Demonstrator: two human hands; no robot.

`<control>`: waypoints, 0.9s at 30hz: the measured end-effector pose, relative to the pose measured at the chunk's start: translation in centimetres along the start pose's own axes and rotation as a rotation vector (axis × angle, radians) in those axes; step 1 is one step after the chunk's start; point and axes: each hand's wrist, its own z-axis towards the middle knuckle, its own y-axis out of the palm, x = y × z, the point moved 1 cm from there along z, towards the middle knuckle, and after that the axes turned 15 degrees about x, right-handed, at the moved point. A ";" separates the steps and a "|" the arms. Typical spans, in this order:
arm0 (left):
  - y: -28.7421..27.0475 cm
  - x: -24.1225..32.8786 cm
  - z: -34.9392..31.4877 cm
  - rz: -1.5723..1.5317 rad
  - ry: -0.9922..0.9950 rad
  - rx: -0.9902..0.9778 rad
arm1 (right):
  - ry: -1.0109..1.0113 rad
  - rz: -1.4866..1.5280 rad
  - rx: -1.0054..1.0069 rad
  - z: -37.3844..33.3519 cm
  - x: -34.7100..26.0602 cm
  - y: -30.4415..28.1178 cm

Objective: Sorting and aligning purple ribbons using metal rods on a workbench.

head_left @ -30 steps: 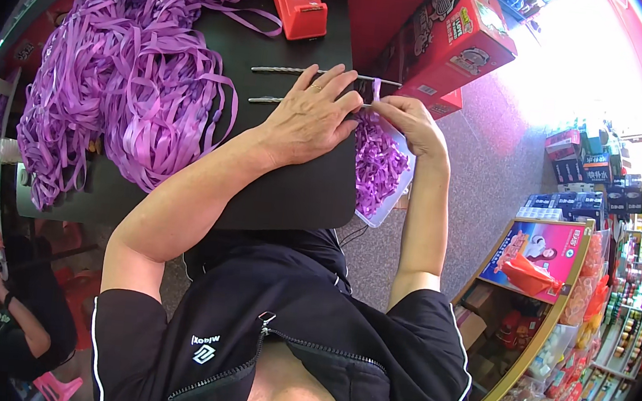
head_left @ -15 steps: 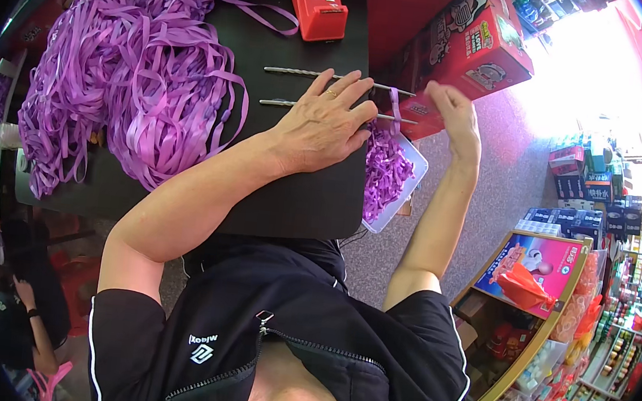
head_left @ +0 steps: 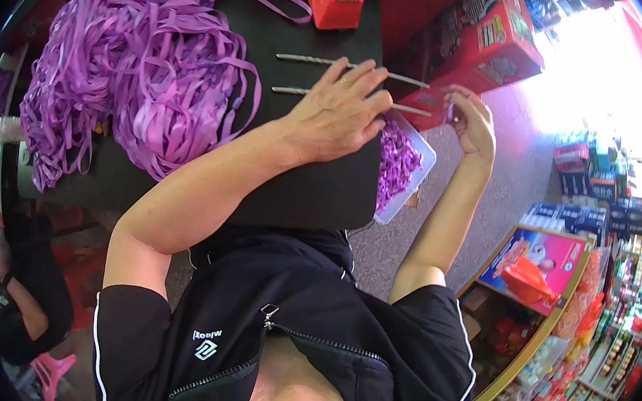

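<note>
Pressing two metal rods (head_left: 304,59) on tabletop (head_left: 314,192): left hand (head_left: 338,115), fingers spread. Right hand (head_left: 475,128), apart at its 3 o'clock, pinches purple strip (head_left: 451,112). Ribbon heap (head_left: 148,68) at left hand's 9 o'clock.

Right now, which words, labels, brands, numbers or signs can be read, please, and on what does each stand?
I copy no wording; lettering shows on:
Black shirt: white, upside down.
Red box: mostly too blurred.
Pink-and-blue poster: too small to read.
Blue boxes: too blurred.

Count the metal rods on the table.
2: the far rod and the near rod, roughly parallel, both partly under the left hand, jutting right past the black table.
</note>
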 end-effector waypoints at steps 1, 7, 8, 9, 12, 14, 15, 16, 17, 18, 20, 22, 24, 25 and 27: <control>0.0 -0.1 0.1 0.017 0.009 0.003 | 0.015 0.003 0.025 -0.2 0.7 -0.6; 0.2 0.0 0.3 0.020 0.011 -0.061 | -0.022 -0.144 0.394 -1.5 6.1 -0.8; 0.2 0.2 0.7 0.041 0.026 -0.070 | -0.039 0.065 0.344 -0.5 8.5 -1.2; 0.3 0.2 0.6 0.067 0.030 -0.084 | 0.009 0.042 0.288 0.2 10.2 -1.1; 0.4 -0.1 0.1 0.099 0.040 -0.082 | 0.179 -0.128 0.204 0.3 14.1 -2.4; 0.6 0.2 0.3 0.102 0.049 -0.103 | 0.087 -0.284 0.259 -0.2 17.5 -5.9; 0.6 0.3 0.4 0.104 0.054 -0.107 | -0.015 -0.445 0.294 -0.7 19.1 -7.9; 0.6 0.3 0.4 0.108 0.055 -0.107 | 0.007 -0.487 0.174 -1.3 20.5 -9.4; 0.2 -0.1 -0.3 0.132 0.034 -0.109 | 0.132 -0.569 0.173 -2.9 20.5 -7.9; 0.5 0.2 0.0 0.124 0.048 -0.106 | 0.186 -0.535 0.259 -3.9 23.7 -9.7; 0.9 0.3 0.3 0.124 0.056 -0.115 | 0.155 -0.996 0.251 -5.4 28.1 -10.3; 0.6 0.2 -0.1 0.142 0.052 -0.113 | 0.126 -0.951 0.323 -7.1 30.4 -7.7; 0.4 0.6 0.1 0.146 0.055 -0.107 | 0.024 -0.945 0.384 -7.9 31.6 -7.1; 0.4 1.2 0.7 0.080 0.080 -0.065 | -0.047 -0.914 0.411 -8.3 33.0 -7.5; 0.2 1.9 1.2 0.021 0.102 -0.021 | -0.069 -0.885 0.427 -8.6 33.6 -7.6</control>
